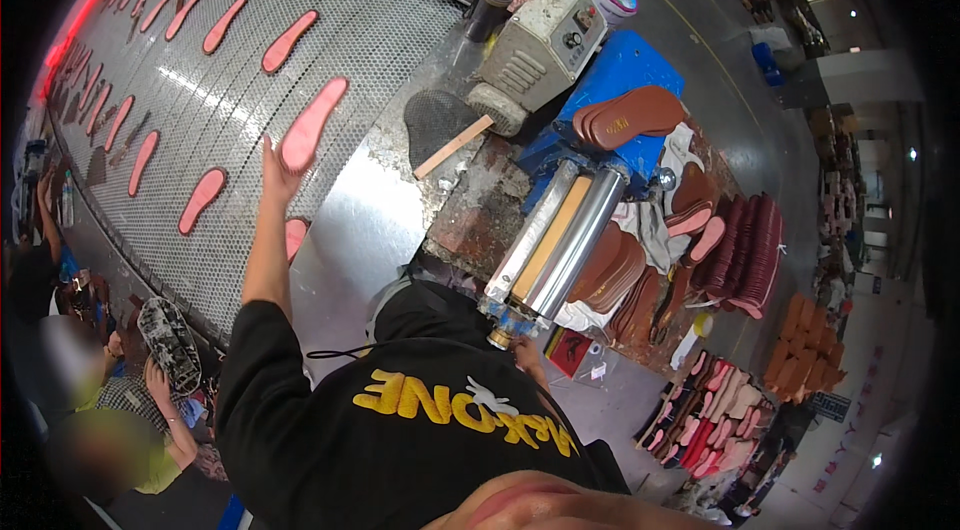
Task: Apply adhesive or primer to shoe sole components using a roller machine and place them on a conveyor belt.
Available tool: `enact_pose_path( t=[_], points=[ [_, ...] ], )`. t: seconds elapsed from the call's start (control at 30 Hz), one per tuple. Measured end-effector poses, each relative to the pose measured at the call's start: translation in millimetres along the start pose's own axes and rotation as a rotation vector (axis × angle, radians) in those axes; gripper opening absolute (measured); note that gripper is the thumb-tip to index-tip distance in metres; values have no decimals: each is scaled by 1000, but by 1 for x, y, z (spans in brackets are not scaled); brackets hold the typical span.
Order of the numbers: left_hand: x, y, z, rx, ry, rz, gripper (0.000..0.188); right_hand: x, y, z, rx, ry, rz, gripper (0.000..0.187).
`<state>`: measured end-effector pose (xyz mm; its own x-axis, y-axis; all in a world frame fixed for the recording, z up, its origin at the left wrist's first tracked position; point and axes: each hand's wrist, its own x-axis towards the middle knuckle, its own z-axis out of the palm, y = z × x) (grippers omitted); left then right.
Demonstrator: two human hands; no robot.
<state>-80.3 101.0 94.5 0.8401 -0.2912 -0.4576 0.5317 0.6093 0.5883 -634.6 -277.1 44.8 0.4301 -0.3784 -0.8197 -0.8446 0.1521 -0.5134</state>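
Note:
My left hand [280, 178] reaches out over a metal mesh conveyor and grips the near end of a pink insole [317, 122]. That insole looks larger than the others, which lie in rows on the mesh belt [385, 30]. Low beside the roller machine [590, 240] is my right hand [524, 352]; its fingers are mostly hidden, so what it touches cannot be made out. The machine has a shiny steel roller and a yellowish strip next to it. Another pink insole [296, 238] shows partly behind my left forearm.
Brown insoles [630, 118] are stacked on the blue machine cover [640, 65]. A grey motor box [545, 40] and a wooden stick [455, 147] lie beyond the roller. Maroon insole bundles [740, 255] stand at the right. Other people sit across the belt, lower left.

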Motion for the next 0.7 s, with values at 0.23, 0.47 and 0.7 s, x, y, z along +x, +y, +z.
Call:
enact_pose_path(
  t=[0.23, 0.47, 0.7],
  points=[
    [32, 7, -48, 466, 385, -7, 63, -11, -9, 6, -12, 72, -22, 23],
    [-89, -90, -102, 1424, 307, 227, 42, 2, -5, -9, 35, -32, -63, 18],
    [-164, -87, -128, 1626, 411, 261, 32, -3, -30, -7, -138, -11, 29, 17]
  ],
)
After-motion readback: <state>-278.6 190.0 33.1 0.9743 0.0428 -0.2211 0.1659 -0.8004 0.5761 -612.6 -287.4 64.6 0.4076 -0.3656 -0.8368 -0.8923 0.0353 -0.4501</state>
